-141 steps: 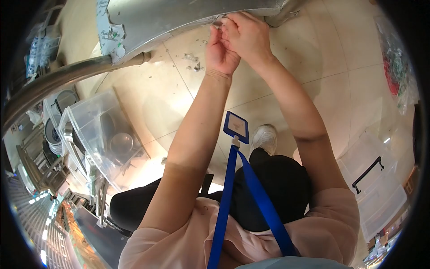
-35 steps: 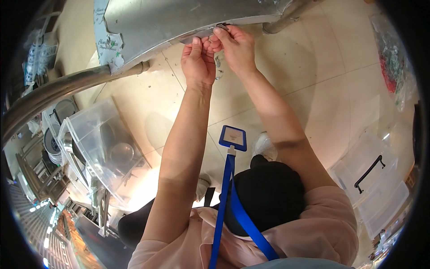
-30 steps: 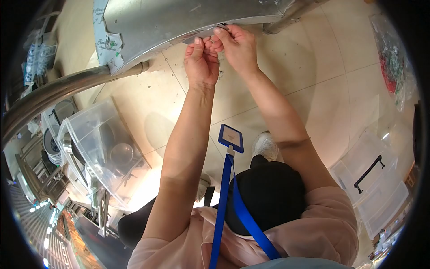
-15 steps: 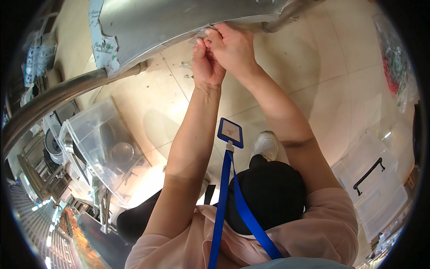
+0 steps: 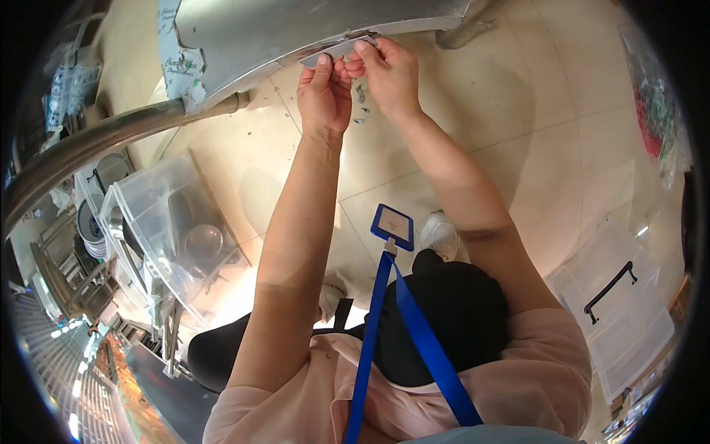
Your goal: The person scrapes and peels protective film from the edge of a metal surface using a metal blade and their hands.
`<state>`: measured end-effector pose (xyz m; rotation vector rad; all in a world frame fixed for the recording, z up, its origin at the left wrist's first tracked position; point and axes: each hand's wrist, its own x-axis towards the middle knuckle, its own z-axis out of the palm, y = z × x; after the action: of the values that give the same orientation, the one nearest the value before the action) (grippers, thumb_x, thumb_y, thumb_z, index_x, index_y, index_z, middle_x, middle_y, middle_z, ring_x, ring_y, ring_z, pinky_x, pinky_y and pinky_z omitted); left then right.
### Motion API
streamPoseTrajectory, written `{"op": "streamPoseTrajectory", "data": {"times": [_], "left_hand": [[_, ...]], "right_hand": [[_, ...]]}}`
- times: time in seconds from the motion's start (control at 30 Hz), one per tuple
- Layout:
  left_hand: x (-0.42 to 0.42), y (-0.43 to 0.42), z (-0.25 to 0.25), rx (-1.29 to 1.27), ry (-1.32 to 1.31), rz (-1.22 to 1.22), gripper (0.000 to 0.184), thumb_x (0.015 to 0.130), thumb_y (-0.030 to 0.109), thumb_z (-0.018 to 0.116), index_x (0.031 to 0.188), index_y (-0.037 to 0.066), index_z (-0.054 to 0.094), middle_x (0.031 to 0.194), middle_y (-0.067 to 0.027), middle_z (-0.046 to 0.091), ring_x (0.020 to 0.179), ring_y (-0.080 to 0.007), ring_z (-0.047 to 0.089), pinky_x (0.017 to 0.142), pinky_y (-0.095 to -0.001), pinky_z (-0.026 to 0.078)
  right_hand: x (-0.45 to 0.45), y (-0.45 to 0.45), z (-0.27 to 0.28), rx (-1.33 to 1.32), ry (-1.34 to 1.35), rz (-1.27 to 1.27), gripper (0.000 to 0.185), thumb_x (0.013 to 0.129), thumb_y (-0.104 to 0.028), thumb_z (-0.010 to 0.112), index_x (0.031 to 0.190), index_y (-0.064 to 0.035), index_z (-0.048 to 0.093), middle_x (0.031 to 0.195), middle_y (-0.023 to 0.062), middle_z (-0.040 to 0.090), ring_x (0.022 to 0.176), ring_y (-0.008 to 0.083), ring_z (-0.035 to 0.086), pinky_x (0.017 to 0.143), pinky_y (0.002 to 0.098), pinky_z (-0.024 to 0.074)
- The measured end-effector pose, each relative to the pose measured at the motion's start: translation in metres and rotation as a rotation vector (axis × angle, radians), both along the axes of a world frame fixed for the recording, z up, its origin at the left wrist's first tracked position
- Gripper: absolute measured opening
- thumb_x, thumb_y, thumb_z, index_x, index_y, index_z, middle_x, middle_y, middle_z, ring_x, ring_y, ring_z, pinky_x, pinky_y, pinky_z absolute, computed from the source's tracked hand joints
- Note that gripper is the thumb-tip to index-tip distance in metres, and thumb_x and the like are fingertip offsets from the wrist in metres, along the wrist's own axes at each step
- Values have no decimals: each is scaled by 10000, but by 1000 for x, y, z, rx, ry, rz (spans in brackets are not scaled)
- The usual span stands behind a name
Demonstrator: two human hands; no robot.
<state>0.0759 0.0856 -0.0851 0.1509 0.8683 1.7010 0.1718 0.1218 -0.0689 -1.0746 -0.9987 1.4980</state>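
Note:
A metal surface (image 5: 274, 33) with a curved front edge fills the top of the head view. Torn printed film (image 5: 182, 70) clings to its left end. At the front edge, both hands pinch a thin grey strip (image 5: 340, 50). My left hand (image 5: 323, 96) has its thumb on the strip's left end, with the fingers curled beneath. My right hand (image 5: 392, 78) grips the right end between thumb and fingers, close against the metal edge. The fingertips of the two hands nearly meet. Small grey scraps (image 5: 360, 95) lie on the floor below them.
A metal tube (image 5: 96, 137) curves along the left. Below it stands a clear plastic bin (image 5: 174, 214) with dishes beside it. At the right are a clear box with a black handle (image 5: 608, 292) and a plastic bag with red and green contents (image 5: 651, 122). A badge (image 5: 393, 224) hangs from a blue lanyard.
The hands have moved apart from their overlapped position, my left hand shifting left. More of the grey strip shows between them. The metal surface sits slightly further right in view.

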Motion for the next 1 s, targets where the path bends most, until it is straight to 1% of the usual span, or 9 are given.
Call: {"op": "streamPoseTrajectory", "data": {"times": [0.07,0.2,0.3,0.47,0.6,0.7,0.8,0.87,1.0], "left_hand": [[0,2,-2,-8,12,17,112,886,106,425,885,14,489,775,-76,575,727,-167,559,714,-274,482],[5,4,3,-6,-9,29,83,864,97,478,824,29,500,738,-62,572,665,-154,561,666,-280,499],[5,3,6,83,-95,24,102,874,108,458,829,23,493,733,-73,572,665,-173,565,675,-295,501],[0,1,6,96,-67,-21,130,900,146,407,851,36,457,745,-57,539,687,-146,524,679,-255,474],[4,2,12,87,-71,3,141,903,155,401,847,37,456,747,-54,533,685,-143,514,684,-257,470],[3,2,2,136,-97,-31,152,901,169,408,841,38,456,763,-53,532,715,-146,511,709,-261,463],[8,3,-6,145,-250,-39,181,897,211,420,840,45,459,788,-44,524,749,-149,501,744,-273,454],[7,4,-23,173,-362,-63,209,895,247,421,899,46,478,856,-47,536,819,-166,503,788,-290,441],[22,6,-23,83,-432,-34,299,893,303,414,1040,54,490,1007,-62,543,953,-203,495,864,-322,410]], "right_hand": [[-4,-2,-3,3,51,-49,187,836,-126,532,746,32,576,654,58,597,560,111,577,547,231,490],[-4,-1,3,86,-42,-59,177,825,-123,546,743,30,582,645,57,607,556,101,577,545,221,480],[-7,-1,11,137,-106,-64,163,808,-114,555,729,27,581,628,68,615,545,109,589,534,224,481],[-10,-2,12,254,-249,-88,138,778,-93,559,698,18,571,605,95,619,542,140,618,520,241,492],[-10,0,12,260,-194,-84,141,775,-97,558,685,11,565,598,93,615,535,148,616,506,249,484],[-9,0,14,293,-212,-87,137,766,-90,557,672,9,558,582,101,604,515,163,608,492,263,476],[-7,3,16,406,-326,-92,117,759,-89,562,689,5,564,584,102,602,514,166,605,492,265,473],[-3,5,18,463,-442,-64,100,764,-98,574,748,0,588,622,84,619,546,141,612,506,241,477],[1,10,12,649,-618,-55,109,766,-118,564,729,-17,580,609,101,603,543,176,615,499,265,474]]}}
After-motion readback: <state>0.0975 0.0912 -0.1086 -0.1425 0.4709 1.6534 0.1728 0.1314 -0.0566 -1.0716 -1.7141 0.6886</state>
